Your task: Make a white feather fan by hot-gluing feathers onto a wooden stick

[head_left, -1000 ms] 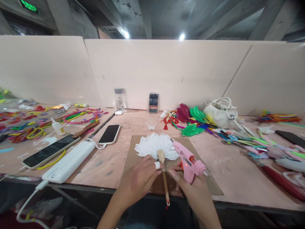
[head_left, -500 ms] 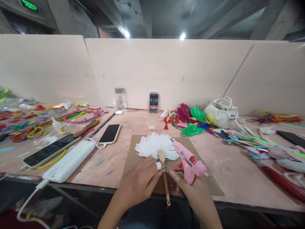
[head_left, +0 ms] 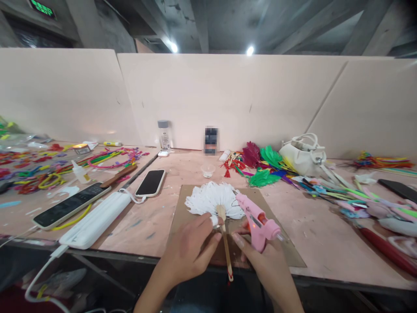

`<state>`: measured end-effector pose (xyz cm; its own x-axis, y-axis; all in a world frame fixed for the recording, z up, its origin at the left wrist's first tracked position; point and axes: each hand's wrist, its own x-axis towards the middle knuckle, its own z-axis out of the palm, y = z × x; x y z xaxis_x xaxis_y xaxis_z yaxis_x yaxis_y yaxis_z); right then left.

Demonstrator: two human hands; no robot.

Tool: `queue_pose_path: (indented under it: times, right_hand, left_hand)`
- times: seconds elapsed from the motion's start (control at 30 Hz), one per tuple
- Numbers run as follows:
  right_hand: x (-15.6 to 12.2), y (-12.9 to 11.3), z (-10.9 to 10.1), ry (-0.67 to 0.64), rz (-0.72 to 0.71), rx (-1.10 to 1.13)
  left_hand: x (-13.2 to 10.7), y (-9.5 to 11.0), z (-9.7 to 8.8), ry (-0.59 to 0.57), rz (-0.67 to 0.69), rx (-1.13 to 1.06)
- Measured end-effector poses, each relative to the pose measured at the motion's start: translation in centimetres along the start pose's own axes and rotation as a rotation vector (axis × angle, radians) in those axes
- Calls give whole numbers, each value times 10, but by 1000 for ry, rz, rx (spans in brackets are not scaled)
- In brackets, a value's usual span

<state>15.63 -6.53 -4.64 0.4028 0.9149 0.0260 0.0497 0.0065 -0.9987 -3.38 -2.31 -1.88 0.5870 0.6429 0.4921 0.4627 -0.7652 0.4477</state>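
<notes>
Head view: a person works at a cluttered craft bench (head_left: 146, 230), where a white feather fan (head_left: 211, 198) lies on a sheet of cardboard (head_left: 182, 213) at the near edge. Its wooden handle (head_left: 226, 250) points back toward the person.

The left hand (head_left: 190, 248) pinches that handle from the left. A taped fingertip rests just below the feathers and the thumb presses lower down the stick.

The right hand (head_left: 263, 263) is closed around a pink hot-glue gun (head_left: 259, 219). Its nozzle is aimed up at the fan's base, and the thumb reaches toward the handle.

Compared with a second ago, the left fingers have crept slightly up the stick toward the feather joint. The two hands' fingertips, which had met over the handle, now sit a little apart and leave the wood bare between them. The fan and gun have barely moved.

A smartphone (head_left: 150, 182), a white power bank (head_left: 94, 219), coloured feathers (head_left: 264, 167) and a white handbag (head_left: 302, 157) lie around the work.
</notes>
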Motion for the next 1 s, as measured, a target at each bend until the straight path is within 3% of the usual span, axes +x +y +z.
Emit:
queue_pose_path:
  times: [0.27,0.53,1.0]
  right_hand:
    - [0,3,0,-12,-25,-53]
    - [-1,3,0,-15,6,-39]
    - [-4,2,-1,9,18,-54]
  left_hand:
    - [0,-1,0,30,-33,43]
    - [0,-4,1,79,49,89]
    - [3,-4,1,90,78,154]
